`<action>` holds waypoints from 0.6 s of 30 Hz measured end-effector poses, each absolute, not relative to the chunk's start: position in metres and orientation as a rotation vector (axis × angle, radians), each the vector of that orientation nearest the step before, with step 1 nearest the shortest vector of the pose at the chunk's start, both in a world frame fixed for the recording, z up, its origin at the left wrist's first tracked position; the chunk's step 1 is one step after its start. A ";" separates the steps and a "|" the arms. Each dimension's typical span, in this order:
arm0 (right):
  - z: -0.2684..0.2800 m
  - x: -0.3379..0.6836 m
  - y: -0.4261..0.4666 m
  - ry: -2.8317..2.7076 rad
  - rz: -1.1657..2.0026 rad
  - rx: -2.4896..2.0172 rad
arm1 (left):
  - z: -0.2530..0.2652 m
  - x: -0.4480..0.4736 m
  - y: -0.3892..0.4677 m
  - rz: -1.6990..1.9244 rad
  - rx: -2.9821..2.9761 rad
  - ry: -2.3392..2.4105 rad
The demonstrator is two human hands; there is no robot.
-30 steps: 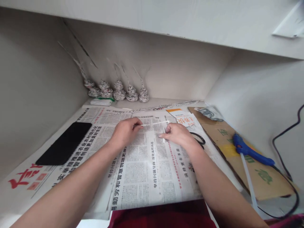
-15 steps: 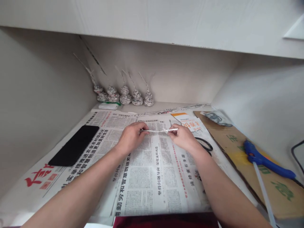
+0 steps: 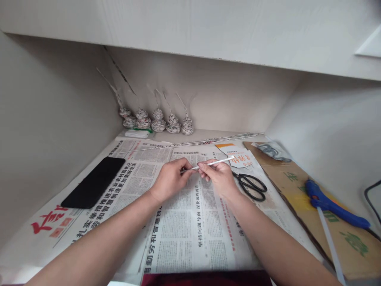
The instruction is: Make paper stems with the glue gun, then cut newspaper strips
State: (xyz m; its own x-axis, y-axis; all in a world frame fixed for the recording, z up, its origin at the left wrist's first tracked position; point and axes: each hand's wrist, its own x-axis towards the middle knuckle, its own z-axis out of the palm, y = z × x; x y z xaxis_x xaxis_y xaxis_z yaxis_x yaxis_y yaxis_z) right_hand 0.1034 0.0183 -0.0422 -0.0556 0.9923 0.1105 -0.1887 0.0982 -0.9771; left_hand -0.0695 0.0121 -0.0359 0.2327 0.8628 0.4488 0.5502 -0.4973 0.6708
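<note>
Between both hands is a thin white rolled-paper stick [image 3: 219,160], held above the newspaper [image 3: 181,234]. My left hand [image 3: 172,177] pinches its left end between thumb and fingers. My right hand [image 3: 216,174] grips the stick near its middle, close to the left fingertips, and the free end points up to the right. Just right of my right hand lie black-handled scissors [image 3: 253,186], their blades partly hidden behind the hand.
Several woven paper gourds [image 3: 158,121] stand along the back wall, near long paper sticks [image 3: 196,142]. A black phone-like slab [image 3: 93,182] lies left. On the right, cardboard [image 3: 297,190] bears a blue glue gun [image 3: 333,206] and a plastic packet [image 3: 272,151]. A shelf edge [image 3: 190,55] overhangs.
My right hand has moved left along the stick, close to my left hand. More of the stick now sticks out to the right, tilted upward, and the scissors are more exposed.
</note>
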 end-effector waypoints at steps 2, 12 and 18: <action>-0.042 0.104 0.019 -1.159 1.290 -0.952 | -0.036 -0.070 0.013 1.151 2.111 1.288; -0.042 0.104 0.020 -1.066 1.275 -0.964 | -0.033 -0.068 0.010 1.029 2.056 1.185; -0.043 0.108 0.020 -1.273 1.294 -0.932 | -0.031 -0.070 0.012 0.982 2.035 1.176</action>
